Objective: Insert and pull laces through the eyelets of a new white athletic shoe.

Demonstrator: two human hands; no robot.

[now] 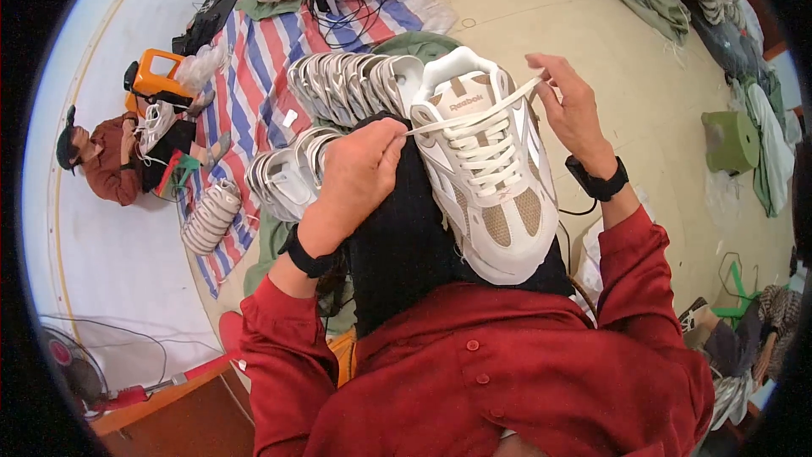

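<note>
A white and beige sneaker (499, 195) rests on my lap, its toe toward me and its tongue away from me. Cream shoelaces (486, 152) zigzag up its front. My left hand (364, 169), left of the shoe, pinches one lace end in closed fingers. On the other side my right hand (571, 106) grips the second lace end between thumb and fingers near the collar. Both ends are drawn out sideways and look taut, crossing over the top of the lacing below the tongue.
Rows of similar shoes (351, 85) stand beyond my left hand on a striped sheet (254, 68). At far left a person (114, 156) sits holding white laces or a shoe. A green stool (731, 141) stands at right, near bundles and bags. A fan (74, 364) is at lower left.
</note>
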